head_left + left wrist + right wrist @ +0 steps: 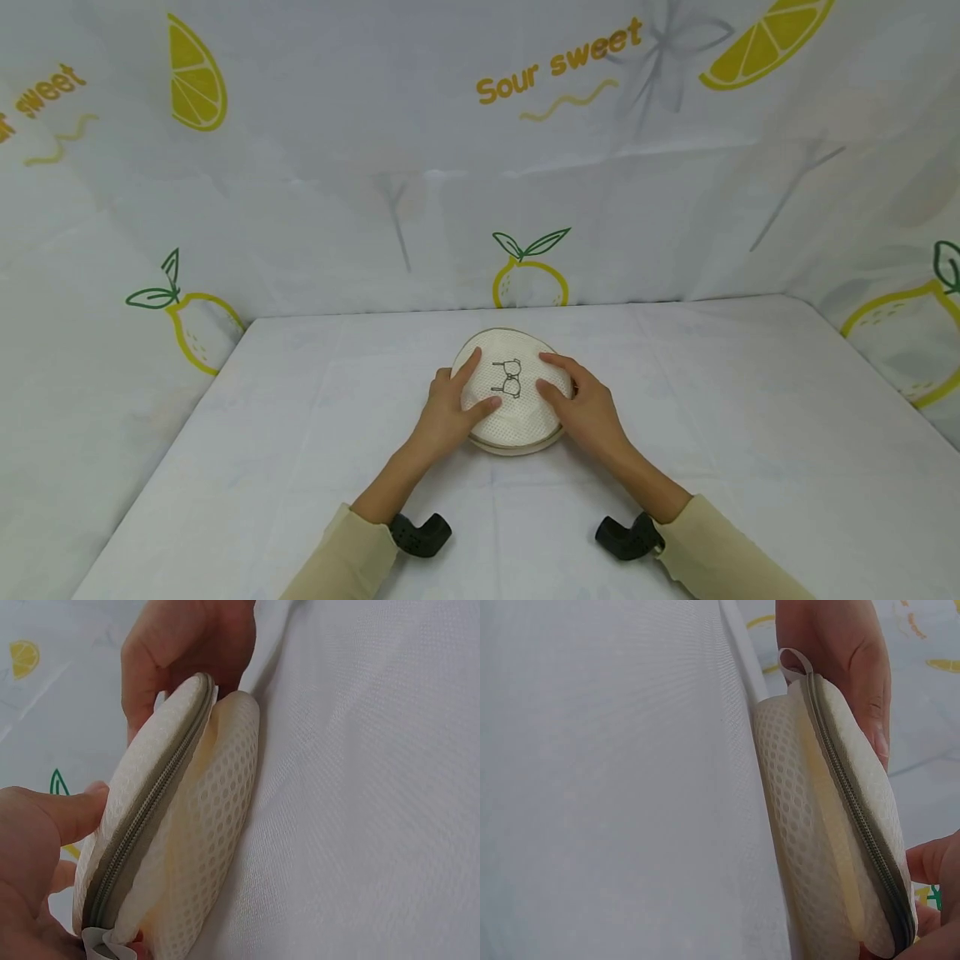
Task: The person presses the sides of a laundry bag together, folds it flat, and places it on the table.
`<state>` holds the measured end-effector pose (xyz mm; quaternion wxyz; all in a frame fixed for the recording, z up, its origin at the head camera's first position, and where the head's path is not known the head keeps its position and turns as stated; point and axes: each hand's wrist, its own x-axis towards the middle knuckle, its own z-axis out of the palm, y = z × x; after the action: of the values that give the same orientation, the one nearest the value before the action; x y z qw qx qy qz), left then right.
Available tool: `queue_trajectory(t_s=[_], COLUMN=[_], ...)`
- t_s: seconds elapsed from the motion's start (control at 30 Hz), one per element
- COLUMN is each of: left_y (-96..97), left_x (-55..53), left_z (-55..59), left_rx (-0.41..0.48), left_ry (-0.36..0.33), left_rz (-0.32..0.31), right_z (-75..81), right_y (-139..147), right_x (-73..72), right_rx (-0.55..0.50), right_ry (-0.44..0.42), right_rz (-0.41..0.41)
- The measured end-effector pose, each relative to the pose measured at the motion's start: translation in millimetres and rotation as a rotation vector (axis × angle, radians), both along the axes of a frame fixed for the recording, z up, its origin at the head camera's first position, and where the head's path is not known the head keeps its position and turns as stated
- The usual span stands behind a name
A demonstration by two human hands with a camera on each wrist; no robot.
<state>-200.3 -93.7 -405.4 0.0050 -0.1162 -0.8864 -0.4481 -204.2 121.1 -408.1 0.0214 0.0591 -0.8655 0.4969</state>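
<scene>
A round, cream-white mesh laundry bag [517, 425] with a small dark line drawing of a bra on its top lies on the table in the head view. My left hand [444, 412] grips its left side, thumb and forefinger spread over the top. On the opposite side, my right hand [592, 412] holds the edge, its thumb and forefinger also on top. A greyish-green zipper [146, 814] runs round the rim in the left wrist view, above a softer honeycomb-mesh side. The right wrist view shows a pale fabric loop [791, 664] at one zipper end. The bag's underside is hidden.
White cloth covers the table [300, 467]. Behind it hangs a white curtain [315, 233] printed with lemons and words. A black curved device [420, 535] sits at the left wrist, and a similar black device [628, 537] at the right wrist, both beside beige sleeves.
</scene>
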Motion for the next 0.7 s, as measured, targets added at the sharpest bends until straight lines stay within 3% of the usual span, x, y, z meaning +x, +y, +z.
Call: queue_trajectory(t_s=[0.37,0.7], left_y=[-1.5,-0.6], left_x=[-2.5,-1.2], left_z=[-6.2,-7.8], left_rx=[-0.006,-0.09], left_ry=[0.018,0.034], left_rz=[0.016,0.012], right_z=[-2.6,-5.3], right_y=[0.4,0.5], right_x=[-2.6,-5.3], right_rx=[0.026,0.052], right_ry=[0.044,0.086], right_rz=[-0.013,-0.009])
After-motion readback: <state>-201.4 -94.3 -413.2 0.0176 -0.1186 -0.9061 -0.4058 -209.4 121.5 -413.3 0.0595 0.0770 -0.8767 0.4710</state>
